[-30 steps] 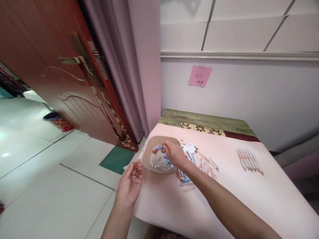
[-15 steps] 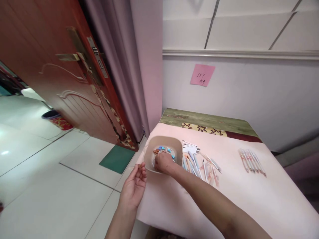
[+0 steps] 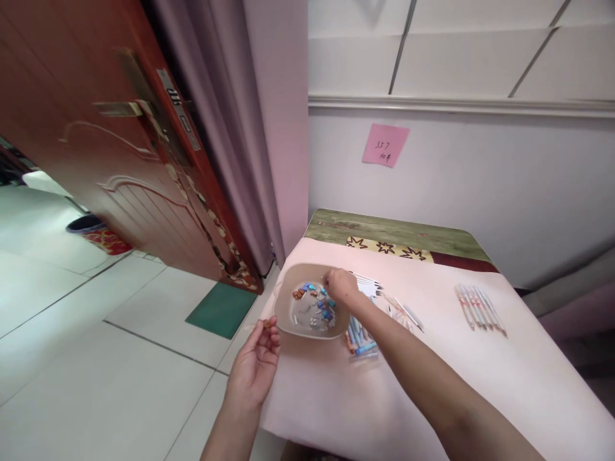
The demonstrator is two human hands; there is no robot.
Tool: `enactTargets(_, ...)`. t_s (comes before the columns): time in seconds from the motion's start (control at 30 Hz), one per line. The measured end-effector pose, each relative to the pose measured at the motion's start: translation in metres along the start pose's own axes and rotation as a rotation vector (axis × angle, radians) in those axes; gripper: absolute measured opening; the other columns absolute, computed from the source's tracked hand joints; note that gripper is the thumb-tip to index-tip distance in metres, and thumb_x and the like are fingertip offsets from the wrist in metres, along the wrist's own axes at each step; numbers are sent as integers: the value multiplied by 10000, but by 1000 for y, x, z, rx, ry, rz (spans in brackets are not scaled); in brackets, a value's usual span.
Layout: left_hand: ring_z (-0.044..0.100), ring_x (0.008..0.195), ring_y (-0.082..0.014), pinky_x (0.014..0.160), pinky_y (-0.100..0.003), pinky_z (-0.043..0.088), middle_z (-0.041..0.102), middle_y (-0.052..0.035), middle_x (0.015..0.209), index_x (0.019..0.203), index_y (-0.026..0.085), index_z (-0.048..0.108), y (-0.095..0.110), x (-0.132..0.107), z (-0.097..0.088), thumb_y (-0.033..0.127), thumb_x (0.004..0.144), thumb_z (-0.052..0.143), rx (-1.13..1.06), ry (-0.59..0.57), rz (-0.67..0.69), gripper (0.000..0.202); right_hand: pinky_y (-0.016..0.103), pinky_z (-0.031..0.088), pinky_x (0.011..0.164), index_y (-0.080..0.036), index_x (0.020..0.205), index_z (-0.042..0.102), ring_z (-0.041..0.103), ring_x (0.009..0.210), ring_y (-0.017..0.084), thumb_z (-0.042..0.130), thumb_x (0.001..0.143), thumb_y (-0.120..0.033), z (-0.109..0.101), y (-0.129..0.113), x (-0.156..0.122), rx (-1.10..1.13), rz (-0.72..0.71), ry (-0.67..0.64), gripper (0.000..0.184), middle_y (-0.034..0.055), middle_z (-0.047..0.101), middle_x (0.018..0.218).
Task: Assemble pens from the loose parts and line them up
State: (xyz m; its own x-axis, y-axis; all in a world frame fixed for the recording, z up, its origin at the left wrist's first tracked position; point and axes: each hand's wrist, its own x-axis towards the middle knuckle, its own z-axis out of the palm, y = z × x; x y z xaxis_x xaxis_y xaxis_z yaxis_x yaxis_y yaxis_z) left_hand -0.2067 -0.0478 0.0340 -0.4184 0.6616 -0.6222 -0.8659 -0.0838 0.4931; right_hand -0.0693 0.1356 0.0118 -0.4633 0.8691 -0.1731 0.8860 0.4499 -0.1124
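Observation:
My left hand (image 3: 257,362) is palm up beside the near left of a beige plastic basin (image 3: 284,291). Its thumb and fingers pinch a small orange-brown piece (image 3: 268,324), with a pale, see-through part seeming to stick out to the left. Over the basin's far right side, my right hand (image 3: 342,285) has its fingers curled together, and whatever they hold is hidden. Inside the basin lie small blue pieces (image 3: 327,314), brown pieces (image 3: 300,294) and whitish bits. Right of it, partly under my right forearm, are blue and orange pen barrels (image 3: 358,338).
Thin white pen refills (image 3: 369,283) and pinkish clear pen parts (image 3: 402,315) lie beyond my right forearm. A row of pens (image 3: 480,308) is farther right on the pink-covered table (image 3: 432,384). A wooden door (image 3: 110,141) stands to the left.
My right hand has risen from inside the basin toward its far right rim, uncovering the small pieces. My left hand keeps its pinch. The view has shifted slightly.

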Motion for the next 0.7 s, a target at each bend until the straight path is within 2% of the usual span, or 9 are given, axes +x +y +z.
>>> enactTargets(0.07, 626, 577, -83, 512, -159, 537, 686, -73, 753, 837, 78, 639, -2, -1, 1, 68, 913, 464, -2, -4, 1, 191, 366, 504, 830, -139, 1092, 676, 650, 1003, 267, 514, 915, -220, -6, 9, 10, -14, 41, -1, 253, 156, 690, 1047)
enactTargets(0.17, 627, 587, -84, 515, -162, 538, 687, -76, 773, 849, 80, 635, -4, -2, 2, 73, 913, 468, 0, -10, -2, 179, 398, 512, 855, -132, 1161, 602, 623, 1007, 223, 563, 927, -298, -5, 9, 20, -25, 49, -53, 288, 111, 631, 1135)
enactTargets(0.27, 626, 595, -83, 523, -165, 540, 687, -81, 792, 855, 80, 631, -4, -3, 2, 75, 918, 459, 4, -24, 2, 183, 407, 523, 848, -145, 1204, 558, 606, 1006, 207, 585, 919, -333, 2, -2, 23, -22, 11, -122, 342, 94, 580, 1199)
enactTargets(0.43, 623, 588, -83, 517, -168, 539, 685, -74, 785, 857, 88, 626, -5, -3, 1, 77, 916, 466, 14, -16, 6, 171, 391, 522, 842, -159, 1176, 582, 615, 990, 202, 581, 920, -344, 4, -10, 23, 9, -91, -200, 316, 82, 602, 1173)
enactTargets(0.57, 621, 575, -84, 506, -169, 536, 690, -77, 783, 846, 89, 621, -8, -2, 3, 63, 906, 477, 22, 1, -8, 157, 257, 495, 793, -211, 1033, 700, 650, 965, 196, 619, 880, -328, -6, -1, 27, 29, -84, -155, 209, 58, 696, 1044)
enactTargets(0.6, 622, 574, -85, 503, -168, 534, 691, -79, 782, 844, 89, 620, -9, -2, 4, 60, 903, 480, 26, 1, -14, 155, 257, 492, 794, -207, 1038, 702, 649, 980, 205, 605, 887, -312, -8, 2, 28, 23, -63, -129, 208, 70, 700, 1039)
enactTargets(0.7, 629, 581, -89, 507, -171, 536, 694, -85, 785, 849, 85, 621, -12, -2, 6, 52, 897, 487, 35, -7, -27, 146, 357, 508, 844, -157, 1144, 624, 623, 1013, 217, 559, 929, -313, -10, 9, 30, -13, -7, -67, 274, 102, 643, 1129)
